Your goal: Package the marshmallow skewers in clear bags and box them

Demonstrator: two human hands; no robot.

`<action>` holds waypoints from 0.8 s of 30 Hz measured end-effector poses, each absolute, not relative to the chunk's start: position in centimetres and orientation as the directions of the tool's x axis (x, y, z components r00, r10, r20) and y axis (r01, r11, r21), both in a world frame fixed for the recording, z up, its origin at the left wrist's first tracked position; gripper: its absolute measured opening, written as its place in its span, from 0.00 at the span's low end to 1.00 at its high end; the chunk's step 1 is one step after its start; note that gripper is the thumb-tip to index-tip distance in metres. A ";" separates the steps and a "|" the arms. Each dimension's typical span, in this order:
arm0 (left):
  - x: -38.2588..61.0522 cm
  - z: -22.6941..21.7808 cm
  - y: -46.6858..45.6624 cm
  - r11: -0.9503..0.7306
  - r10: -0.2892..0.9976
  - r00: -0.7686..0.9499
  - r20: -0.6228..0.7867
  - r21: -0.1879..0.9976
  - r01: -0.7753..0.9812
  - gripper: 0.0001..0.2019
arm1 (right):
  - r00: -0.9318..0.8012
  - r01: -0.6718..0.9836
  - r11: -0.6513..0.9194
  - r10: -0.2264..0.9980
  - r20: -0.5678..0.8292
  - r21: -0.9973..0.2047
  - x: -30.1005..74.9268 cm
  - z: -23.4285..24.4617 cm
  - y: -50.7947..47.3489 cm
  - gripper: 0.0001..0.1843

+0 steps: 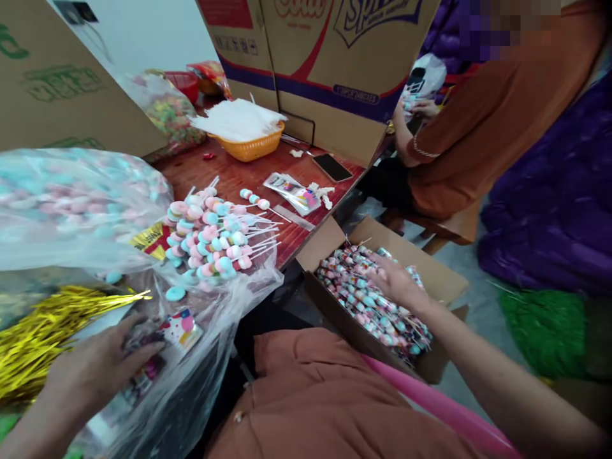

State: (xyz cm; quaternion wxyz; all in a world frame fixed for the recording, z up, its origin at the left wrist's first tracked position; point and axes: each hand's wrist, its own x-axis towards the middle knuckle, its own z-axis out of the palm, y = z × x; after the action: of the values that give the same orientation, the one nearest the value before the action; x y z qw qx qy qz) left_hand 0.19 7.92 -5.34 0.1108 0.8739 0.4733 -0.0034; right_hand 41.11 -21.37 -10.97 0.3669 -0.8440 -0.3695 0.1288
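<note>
Cardboard box (442, 277), puffy marshmallow skewers (210, 236), crinkled plastic (210, 376)

Small sweets workshop (carton (442, 274) of marshmallow skewers (356, 293), bulk marshmallow bag (71, 204))

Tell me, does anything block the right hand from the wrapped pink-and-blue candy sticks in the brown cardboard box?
Nothing visible does. The right hand is over the wrapped pink-and-blue candy sticks, and the brown cardboard box stands open. Blur hides whether it touches them.
</note>
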 end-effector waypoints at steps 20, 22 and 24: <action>-3.9 -0.3 -3.8 -0.331 0.934 0.336 0.124 0.657 0.677 0.11 | -0.271 0.328 0.501 0.862 0.428 -0.801 12.3 -4.0 -2.7 0.12; -3.7 -2.1 -4.2 -0.210 0.973 0.203 0.108 0.779 0.591 0.09 | -0.224 0.329 0.395 0.915 0.336 -0.858 12.5 -4.7 -3.2 0.13; -3.4 -3.3 -4.2 -0.145 0.982 0.179 0.057 0.837 0.528 0.06 | -0.220 0.351 0.361 0.929 0.298 -0.864 13.3 -4.6 -3.6 0.11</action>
State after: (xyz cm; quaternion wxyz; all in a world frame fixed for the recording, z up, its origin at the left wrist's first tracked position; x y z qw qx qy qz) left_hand -3.38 -4.17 -3.27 0.3500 0.6835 0.5523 0.3245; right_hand 13.26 -3.62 -4.60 0.4288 -0.4541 -0.7046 0.3369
